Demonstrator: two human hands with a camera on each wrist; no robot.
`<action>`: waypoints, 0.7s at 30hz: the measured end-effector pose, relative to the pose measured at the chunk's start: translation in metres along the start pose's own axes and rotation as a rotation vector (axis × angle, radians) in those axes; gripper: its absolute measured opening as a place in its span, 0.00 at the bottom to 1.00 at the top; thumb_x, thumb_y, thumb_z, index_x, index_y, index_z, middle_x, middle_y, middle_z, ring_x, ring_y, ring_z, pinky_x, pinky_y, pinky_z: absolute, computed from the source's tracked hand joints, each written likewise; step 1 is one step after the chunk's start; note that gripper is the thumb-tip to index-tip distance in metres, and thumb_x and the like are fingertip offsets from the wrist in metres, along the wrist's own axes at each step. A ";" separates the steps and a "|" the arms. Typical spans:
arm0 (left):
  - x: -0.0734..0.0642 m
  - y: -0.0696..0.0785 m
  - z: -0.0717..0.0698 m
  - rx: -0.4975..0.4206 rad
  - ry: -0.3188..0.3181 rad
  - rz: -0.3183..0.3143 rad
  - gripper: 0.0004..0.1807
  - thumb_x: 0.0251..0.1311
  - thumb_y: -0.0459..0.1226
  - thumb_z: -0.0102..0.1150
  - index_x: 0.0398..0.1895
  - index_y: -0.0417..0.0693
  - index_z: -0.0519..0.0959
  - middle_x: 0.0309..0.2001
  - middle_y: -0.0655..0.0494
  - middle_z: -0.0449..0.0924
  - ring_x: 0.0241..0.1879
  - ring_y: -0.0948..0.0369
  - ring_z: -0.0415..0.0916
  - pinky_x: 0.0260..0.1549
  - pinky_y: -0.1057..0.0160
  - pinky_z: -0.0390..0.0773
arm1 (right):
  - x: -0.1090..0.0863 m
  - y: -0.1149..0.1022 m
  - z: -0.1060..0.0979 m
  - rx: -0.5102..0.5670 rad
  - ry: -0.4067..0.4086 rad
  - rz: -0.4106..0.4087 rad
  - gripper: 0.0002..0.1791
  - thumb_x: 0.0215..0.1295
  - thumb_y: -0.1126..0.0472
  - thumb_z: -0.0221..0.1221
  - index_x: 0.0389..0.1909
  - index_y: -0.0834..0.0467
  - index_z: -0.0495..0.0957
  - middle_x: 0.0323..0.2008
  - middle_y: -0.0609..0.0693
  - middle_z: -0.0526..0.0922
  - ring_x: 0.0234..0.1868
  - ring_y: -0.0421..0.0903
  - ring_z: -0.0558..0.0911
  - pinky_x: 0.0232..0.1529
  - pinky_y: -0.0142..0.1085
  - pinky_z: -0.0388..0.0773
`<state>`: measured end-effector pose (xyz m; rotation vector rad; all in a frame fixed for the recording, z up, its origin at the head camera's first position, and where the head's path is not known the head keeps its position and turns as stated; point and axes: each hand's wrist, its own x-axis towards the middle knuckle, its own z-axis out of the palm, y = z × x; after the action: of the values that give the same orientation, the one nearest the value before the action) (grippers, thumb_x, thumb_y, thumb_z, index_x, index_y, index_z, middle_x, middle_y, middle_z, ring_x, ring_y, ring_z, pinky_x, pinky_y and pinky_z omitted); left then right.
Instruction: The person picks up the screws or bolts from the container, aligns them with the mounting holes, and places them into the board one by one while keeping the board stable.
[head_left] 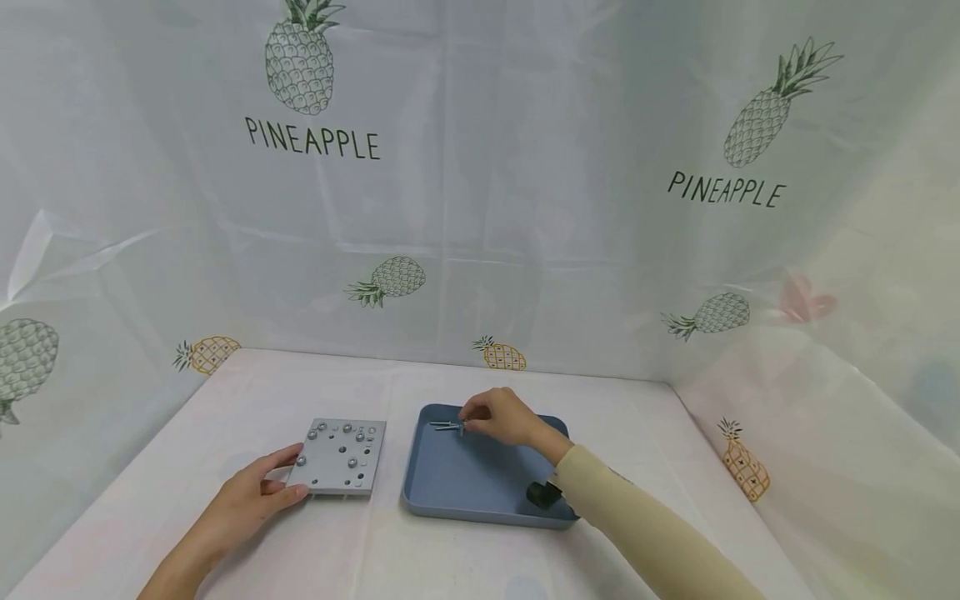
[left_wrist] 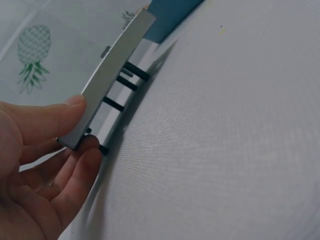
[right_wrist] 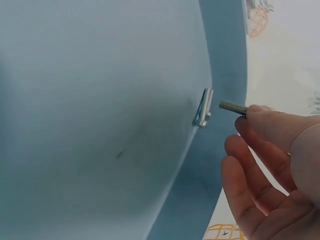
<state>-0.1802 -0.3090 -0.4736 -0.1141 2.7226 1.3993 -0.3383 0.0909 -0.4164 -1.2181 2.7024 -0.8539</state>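
Note:
My left hand (head_left: pixel 251 498) grips the left edge of a square metal plate (head_left: pixel 330 467), thumb on one face and fingers beneath. Several bolts sit in holes of the plate, and others of its holes show dark. In the left wrist view, bolt shanks (left_wrist: pixel 114 103) stick out below the plate (left_wrist: pixel 112 70), which is raised off the tabletop. Over the far part of a blue tray (head_left: pixel 480 512), my right hand (head_left: pixel 506 418) pinches a threaded screw (right_wrist: pixel 233 107) between thumb and index finger. A few loose screws (right_wrist: pixel 204 107) lie in the tray close by.
The tray stands to the right of the plate on a white-covered table (head_left: pixel 442 558). A dark strap piece (head_left: pixel 543 495) shows at the right wrist, over the tray. Behind the table hangs a pineapple-printed curtain (head_left: pixel 510 208), which also runs along both sides.

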 end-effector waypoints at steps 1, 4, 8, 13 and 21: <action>0.000 0.000 0.000 0.001 0.000 -0.001 0.50 0.65 0.52 0.73 0.84 0.46 0.60 0.77 0.36 0.65 0.51 0.58 0.78 0.46 0.59 0.76 | 0.001 -0.001 0.000 0.005 -0.006 -0.004 0.08 0.72 0.67 0.67 0.48 0.63 0.89 0.44 0.50 0.92 0.42 0.40 0.88 0.46 0.32 0.83; 0.001 0.000 0.000 0.002 0.000 -0.005 0.50 0.65 0.52 0.73 0.84 0.47 0.60 0.77 0.36 0.65 0.51 0.58 0.78 0.46 0.59 0.76 | 0.006 -0.005 0.000 0.005 -0.019 -0.022 0.08 0.73 0.66 0.67 0.49 0.62 0.89 0.43 0.49 0.92 0.42 0.38 0.87 0.45 0.31 0.82; 0.001 0.000 0.000 -0.002 -0.001 -0.011 0.50 0.65 0.53 0.73 0.84 0.47 0.59 0.77 0.37 0.64 0.52 0.58 0.78 0.46 0.59 0.76 | 0.013 -0.012 0.002 0.005 -0.028 -0.036 0.09 0.74 0.65 0.67 0.50 0.61 0.89 0.43 0.47 0.92 0.41 0.36 0.86 0.44 0.31 0.82; 0.001 0.000 0.000 -0.009 -0.003 -0.010 0.50 0.65 0.52 0.73 0.84 0.47 0.59 0.77 0.37 0.64 0.52 0.58 0.78 0.45 0.60 0.77 | 0.021 -0.020 0.007 0.016 -0.031 -0.045 0.09 0.73 0.63 0.67 0.51 0.59 0.89 0.45 0.47 0.92 0.42 0.34 0.86 0.45 0.30 0.80; 0.001 -0.001 0.001 -0.003 -0.001 -0.008 0.50 0.65 0.53 0.73 0.84 0.47 0.60 0.77 0.37 0.65 0.51 0.58 0.78 0.46 0.59 0.76 | 0.034 -0.037 0.017 0.077 -0.045 -0.044 0.10 0.73 0.63 0.68 0.51 0.58 0.90 0.46 0.47 0.92 0.41 0.33 0.86 0.44 0.29 0.81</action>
<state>-0.1814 -0.3092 -0.4749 -0.1246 2.7165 1.4007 -0.3325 0.0391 -0.4063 -1.2686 2.5913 -0.9157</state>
